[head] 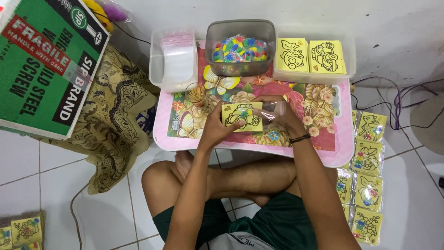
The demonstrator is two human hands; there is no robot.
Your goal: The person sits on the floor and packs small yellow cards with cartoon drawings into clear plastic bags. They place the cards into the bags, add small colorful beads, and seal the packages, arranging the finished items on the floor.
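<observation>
I sit cross-legged at a small pink table with a butterfly and flower print. My left hand holds the left edge of a yellow card with a black car outline. My right hand grips the card's right side together with a clear plastic sleeve. The card hovers just above the tabletop, in the middle.
At the table's back stand a clear tub of plastic sleeves, a grey tub of coloured sachets and a clear tray of yellow cards. A small cup of sticks stands near my left hand. Packed cards lie on the floor to the right. A green box sits left.
</observation>
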